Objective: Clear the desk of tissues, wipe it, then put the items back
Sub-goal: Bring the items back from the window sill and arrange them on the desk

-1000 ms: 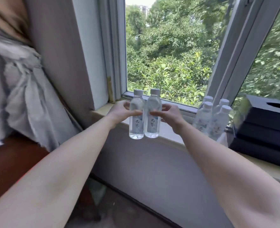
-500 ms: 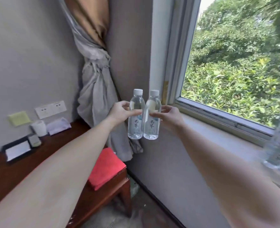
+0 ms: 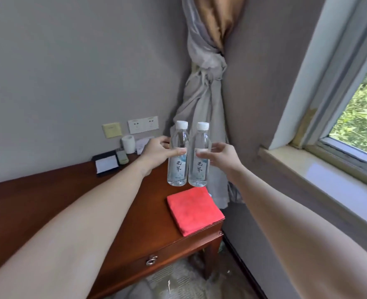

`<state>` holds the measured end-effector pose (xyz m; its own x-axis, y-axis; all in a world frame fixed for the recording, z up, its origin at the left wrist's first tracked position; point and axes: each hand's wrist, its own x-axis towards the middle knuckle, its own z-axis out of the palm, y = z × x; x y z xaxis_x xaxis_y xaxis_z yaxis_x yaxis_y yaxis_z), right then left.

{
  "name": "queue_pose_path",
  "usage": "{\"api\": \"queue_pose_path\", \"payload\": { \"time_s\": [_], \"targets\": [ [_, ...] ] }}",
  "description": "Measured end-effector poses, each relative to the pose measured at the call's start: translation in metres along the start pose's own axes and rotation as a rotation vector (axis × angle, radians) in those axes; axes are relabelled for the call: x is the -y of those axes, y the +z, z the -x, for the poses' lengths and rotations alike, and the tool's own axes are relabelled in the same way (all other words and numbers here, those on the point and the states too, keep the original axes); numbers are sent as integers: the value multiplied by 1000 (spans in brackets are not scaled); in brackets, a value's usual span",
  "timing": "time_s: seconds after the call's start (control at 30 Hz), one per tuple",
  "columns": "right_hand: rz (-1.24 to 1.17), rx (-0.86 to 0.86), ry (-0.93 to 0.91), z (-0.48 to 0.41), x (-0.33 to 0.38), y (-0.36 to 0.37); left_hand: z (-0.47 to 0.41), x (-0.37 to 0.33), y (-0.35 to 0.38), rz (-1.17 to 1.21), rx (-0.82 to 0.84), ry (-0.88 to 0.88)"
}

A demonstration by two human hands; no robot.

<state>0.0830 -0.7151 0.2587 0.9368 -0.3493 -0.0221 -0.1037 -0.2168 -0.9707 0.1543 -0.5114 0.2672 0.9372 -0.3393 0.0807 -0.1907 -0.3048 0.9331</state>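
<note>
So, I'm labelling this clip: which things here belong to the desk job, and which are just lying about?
Job: left bottle in the left hand, right bottle in the right hand, red cloth, desk.
Just there: knotted curtain, wall sockets, window sill.

Your left hand (image 3: 155, 151) covers most of the white card (image 3: 142, 143) by the wall. Its fingers sit hidden behind the left bottle (image 3: 178, 162), and those of your right hand (image 3: 224, 157) behind the right bottle (image 3: 199, 167). The desk (image 3: 49, 190) is cut off at the left edge, the window (image 3: 355, 117) at the right. The small grey thing (image 3: 122, 158) beside the black tray (image 3: 96, 158) is too small to tell.
</note>
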Motion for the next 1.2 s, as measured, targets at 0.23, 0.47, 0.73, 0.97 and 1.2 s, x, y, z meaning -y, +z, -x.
{"api": "queue_pose_path", "payload": {
  "time_s": [0.23, 0.47, 0.73, 0.97, 1.2],
  "targets": [
    [60, 156, -43, -30, 8, 66, 2, 35, -56, -7, -120, -90],
    [106, 331, -115, -74, 26, 122, -8, 47, -102, 18, -232, -171],
    [110, 504, -112, -118, 42, 180, -20, 65, -144, 40, -367, -248],
    [139, 601, -99, -142, 44, 235, -28, 93, -179, 55, -440, -307],
    [166, 648, -65, -172, 46, 302, -51, 129, -227, 52, -462, -358]
  ]
}}
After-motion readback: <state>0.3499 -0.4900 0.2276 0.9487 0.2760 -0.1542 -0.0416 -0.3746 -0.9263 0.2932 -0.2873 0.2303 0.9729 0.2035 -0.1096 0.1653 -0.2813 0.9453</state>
